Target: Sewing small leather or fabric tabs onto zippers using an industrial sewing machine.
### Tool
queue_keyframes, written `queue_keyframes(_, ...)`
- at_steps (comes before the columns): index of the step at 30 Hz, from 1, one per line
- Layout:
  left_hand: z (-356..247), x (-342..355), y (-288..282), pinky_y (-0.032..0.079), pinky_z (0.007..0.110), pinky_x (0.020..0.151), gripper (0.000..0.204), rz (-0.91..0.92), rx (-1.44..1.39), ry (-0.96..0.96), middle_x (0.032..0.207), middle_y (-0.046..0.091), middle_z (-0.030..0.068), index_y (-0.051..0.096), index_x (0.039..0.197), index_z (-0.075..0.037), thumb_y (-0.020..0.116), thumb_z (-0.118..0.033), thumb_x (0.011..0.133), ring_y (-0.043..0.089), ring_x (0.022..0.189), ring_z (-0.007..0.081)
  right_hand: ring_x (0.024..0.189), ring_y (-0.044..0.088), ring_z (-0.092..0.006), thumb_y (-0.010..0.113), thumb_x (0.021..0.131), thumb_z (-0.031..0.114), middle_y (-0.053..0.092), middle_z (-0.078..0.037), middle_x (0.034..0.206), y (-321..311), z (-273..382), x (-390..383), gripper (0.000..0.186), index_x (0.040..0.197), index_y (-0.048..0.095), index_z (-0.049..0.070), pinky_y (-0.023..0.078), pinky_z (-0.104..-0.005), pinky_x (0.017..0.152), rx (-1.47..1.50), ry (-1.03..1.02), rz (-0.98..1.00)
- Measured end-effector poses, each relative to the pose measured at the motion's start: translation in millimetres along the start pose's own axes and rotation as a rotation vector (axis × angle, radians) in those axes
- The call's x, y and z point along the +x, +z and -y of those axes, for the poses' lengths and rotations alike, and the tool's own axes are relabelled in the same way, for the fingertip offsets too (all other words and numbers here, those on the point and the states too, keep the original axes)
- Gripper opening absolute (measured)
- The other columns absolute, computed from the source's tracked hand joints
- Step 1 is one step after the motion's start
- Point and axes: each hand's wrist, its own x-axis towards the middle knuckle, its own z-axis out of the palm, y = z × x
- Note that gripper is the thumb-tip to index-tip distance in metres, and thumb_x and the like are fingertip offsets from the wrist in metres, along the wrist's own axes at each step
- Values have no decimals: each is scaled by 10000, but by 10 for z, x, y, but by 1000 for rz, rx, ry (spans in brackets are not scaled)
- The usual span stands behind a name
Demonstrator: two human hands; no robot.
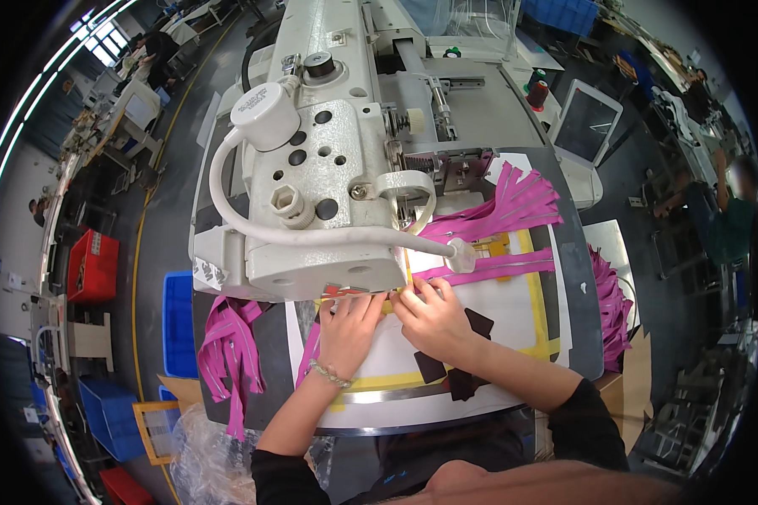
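My left hand (pixel 345 338) lies palm down at the front lower edge of a white sewing machine head (pixel 312 202). Its fingers are stretched forward, the tips partly hidden by the machine. Close beside it, my right hand (pixel 438 324) has bent fingers drawn together near the needle area; what they grip is hidden. A magenta zipper strip (pixel 505 266) runs just beyond the right fingertips over a white sheet (pixel 505 301) edged with yellow tape. Dark fabric patches (pixel 430 368) lie under and beside my right wrist. More magenta zippers (pixel 514 202) are heaped behind the strip.
Magenta zippers (pixel 230 341) hang over the table's left edge, and another bundle (pixel 608 303) lies at the right. Thread cones (pixel 537 94) and a screen (pixel 587 122) stand at the back right. Blue bins (pixel 179 324) and clear plastic (pixel 206 450) are on the left.
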Motion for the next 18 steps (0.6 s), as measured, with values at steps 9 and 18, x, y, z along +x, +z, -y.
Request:
queue_keyframes(9, 37, -6, 11, 306, 442, 909, 452, -7, -2, -4, 1076, 596, -69, 606, 1189, -194, 705, -271, 754, 523, 1066, 122, 976, 569, -297, 643, 705, 167, 577, -124, 995, 54, -16, 12, 274, 932, 606, 17, 414, -398, 871, 33, -20, -27)
queue_keyframes(18, 240, -6, -1, 316, 451, 940, 411, 20, 4, 24, 1148, 596, -43, 618, 1170, -198, 671, -344, 789, 525, 1080, 157, 1146, 550, -204, 711, 751, 369, 570, -80, 1162, -82, -285, -56, 454, 1074, 562, 87, 355, -437, 942, 219, -125, 131)
